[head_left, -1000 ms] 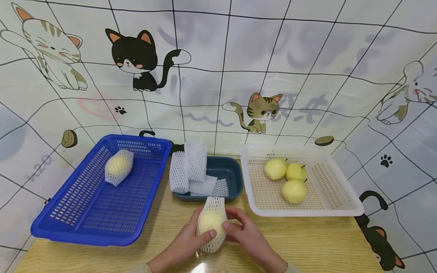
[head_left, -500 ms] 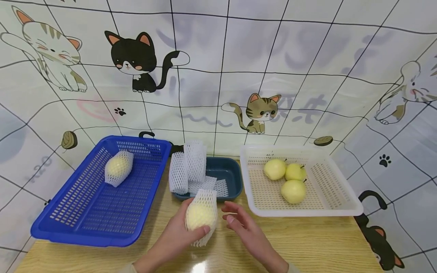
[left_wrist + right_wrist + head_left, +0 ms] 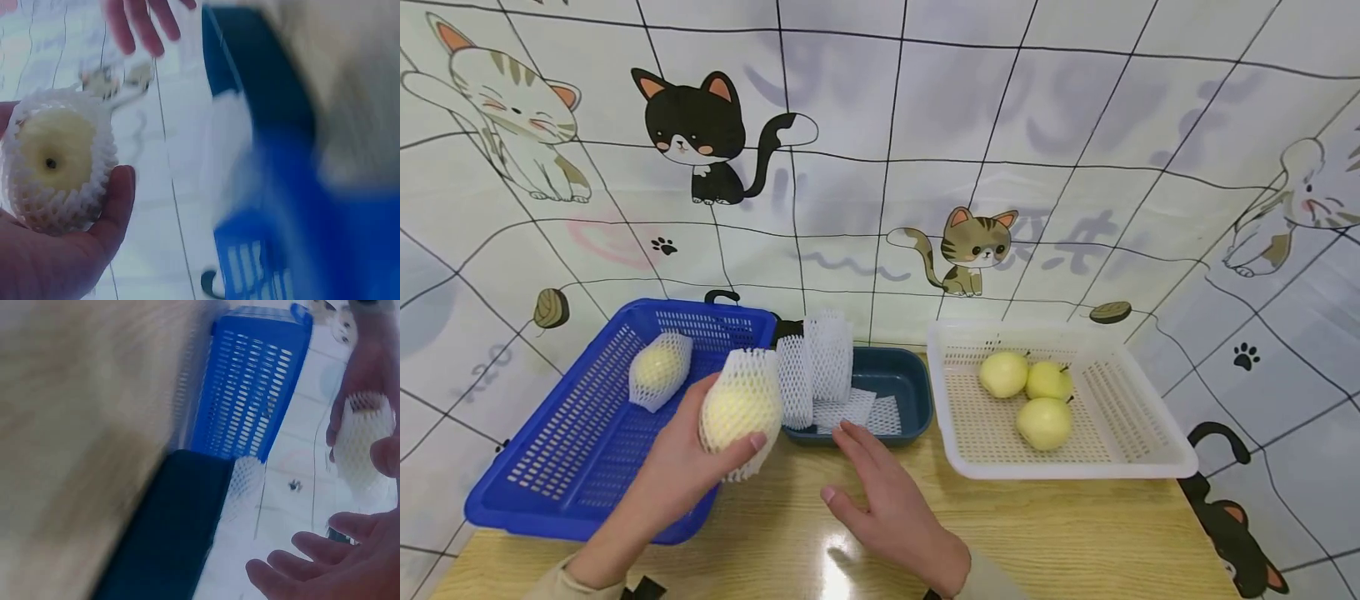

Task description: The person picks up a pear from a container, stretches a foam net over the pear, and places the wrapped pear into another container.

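White-netted fruit (image 3: 741,410) gripped in left hand (image 3: 687,457), long axis running up the head view, slight right lean; blue basket (image 3: 572,467) just left, left hand nearer; right hand (image 3: 891,508) outstretched, holding nothing.

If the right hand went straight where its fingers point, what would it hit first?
Likely the white foam nets in the dark tray, though its front rim might come first: the height of the right hand is unclear.
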### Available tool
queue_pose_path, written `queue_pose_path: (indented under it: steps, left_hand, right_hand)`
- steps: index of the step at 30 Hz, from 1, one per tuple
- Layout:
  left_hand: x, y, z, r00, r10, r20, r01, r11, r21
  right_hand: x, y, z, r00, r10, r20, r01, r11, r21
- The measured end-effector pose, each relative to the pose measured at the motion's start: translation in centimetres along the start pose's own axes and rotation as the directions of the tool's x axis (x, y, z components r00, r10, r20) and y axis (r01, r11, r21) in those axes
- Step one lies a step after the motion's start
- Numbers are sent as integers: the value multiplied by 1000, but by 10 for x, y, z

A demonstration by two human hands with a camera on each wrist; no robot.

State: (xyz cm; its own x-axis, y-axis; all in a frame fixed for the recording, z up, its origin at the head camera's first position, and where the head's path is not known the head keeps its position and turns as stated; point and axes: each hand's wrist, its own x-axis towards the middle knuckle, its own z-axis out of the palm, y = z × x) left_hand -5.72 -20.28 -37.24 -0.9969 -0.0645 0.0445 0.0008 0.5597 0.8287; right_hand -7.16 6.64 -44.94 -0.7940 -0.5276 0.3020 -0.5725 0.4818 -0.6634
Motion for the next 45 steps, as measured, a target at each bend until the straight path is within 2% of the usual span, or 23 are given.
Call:
queue_pose_path:
  steps: [4,6,10,13,16,20,26,29,37,41,43,45]
  left_hand:
    - [14,-9,-29,999,-42,20,40,992,123]
    - [23,-16,-41,999,-42,26,37,985,166]
    - [42,-32,-59,1000,2,-3,-2,974,225]
    - [55,-44,-67,999,32,-22,-25,964,266]
    - [68,-55,-69,999,45,-17,-39,957,289]
    - [86,-67,-66,999,43,10,-44,946,320]
    - [107,-85,-58,998,9,57,-30,924,381]
    - [115,-94,-49,997,-5,75,-26,910,414]
    - [133,-110,-30,989,-103,109,34,862,506]
    - [138,-115,-25,986,-130,107,47,826,562]
    - [140,-116,-23,990,-103,93,27,798,602]
    - [141,-117,-20,996,-53,75,-9,757,653]
  right_hand:
    - [18,-11,13,993,-84,88,94,989,-114]
    - [27,-15,22,981,-138,134,164,965,-205]
    - [42,-26,43,948,-200,249,289,869,-402]
    - [51,-35,58,919,-211,333,356,807,-471]
    - [59,-42,69,896,-199,398,394,769,-503]
    - [66,-46,79,882,-157,444,397,756,-521]
    - [68,-47,83,875,-140,463,399,750,-528]
    - [67,-47,84,876,-140,462,400,745,-533]
    - [67,-49,84,872,-122,473,395,748,-534]
    - [67,-50,84,870,-117,480,394,749,-532]
    - [68,-51,83,868,-115,482,398,743,-539]
    - [68,-51,83,869,-114,482,400,735,-547]
